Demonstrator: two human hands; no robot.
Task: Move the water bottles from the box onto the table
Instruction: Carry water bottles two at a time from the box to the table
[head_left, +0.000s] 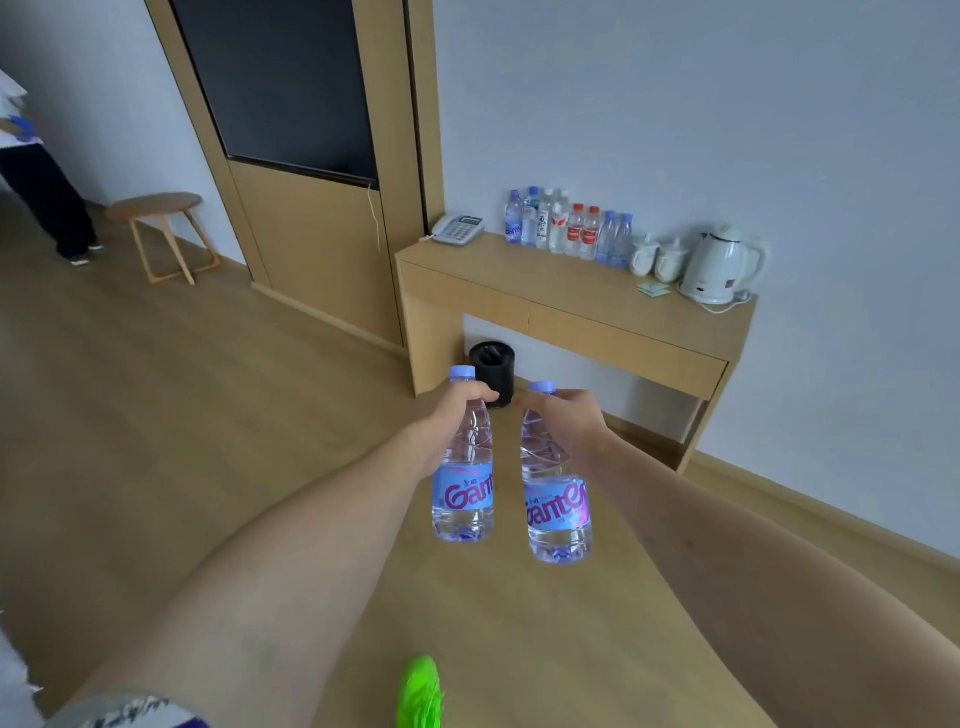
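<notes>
My left hand (448, 415) grips the neck of a clear water bottle (464, 488) with a blue label and lilac cap. My right hand (570, 421) holds a second bottle (557, 512) of the same kind by its neck. Both bottles hang upright in the air above the wooden floor, side by side and apart. Ahead stands the wooden table (571, 296) against the wall, with a row of several water bottles (569, 228) at its back edge. The box is out of view.
On the table sit a telephone (457, 228), two white cups (657, 257) and a white kettle (719, 265). A black bin (492, 370) stands under the table. At far left are a round stool (156, 228) and another person's legs (49, 202). A green shoe tip (420, 693) shows below.
</notes>
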